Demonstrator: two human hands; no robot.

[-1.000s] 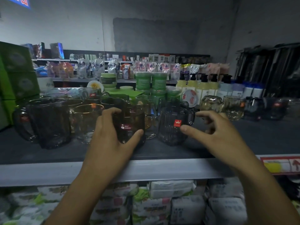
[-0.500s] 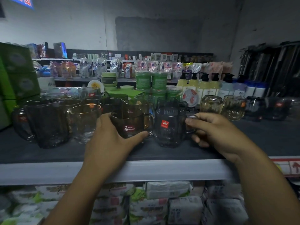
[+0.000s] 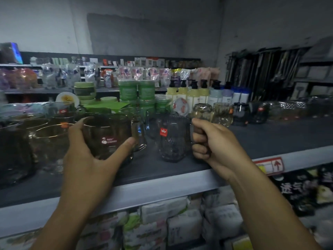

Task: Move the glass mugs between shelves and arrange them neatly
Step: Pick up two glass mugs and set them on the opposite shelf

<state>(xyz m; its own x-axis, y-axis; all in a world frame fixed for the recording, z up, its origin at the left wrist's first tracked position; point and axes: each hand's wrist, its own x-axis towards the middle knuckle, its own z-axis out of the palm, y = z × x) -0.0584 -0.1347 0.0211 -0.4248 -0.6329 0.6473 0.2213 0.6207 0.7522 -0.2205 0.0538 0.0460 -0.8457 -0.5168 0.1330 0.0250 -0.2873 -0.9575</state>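
My left hand wraps around the body of a smoky brown glass mug with a white logo, thumb on its front. My right hand is closed on the handle of a ribbed grey glass mug with a red sticker. Both mugs sit near the front of a dark shelf; whether their bases touch it I cannot tell. Several more glass mugs crowd the shelf's left side.
Small round glasses and dark jars stand in a row to the right. Green tubs and pump bottles line the back. The shelf's grey front rail carries a price tag. Packaged goods fill the shelf below.
My right hand reached the ribbed mug's handle and closed on it. My left hand tightened around the brown mug. The view has swung, tilting the shelf.
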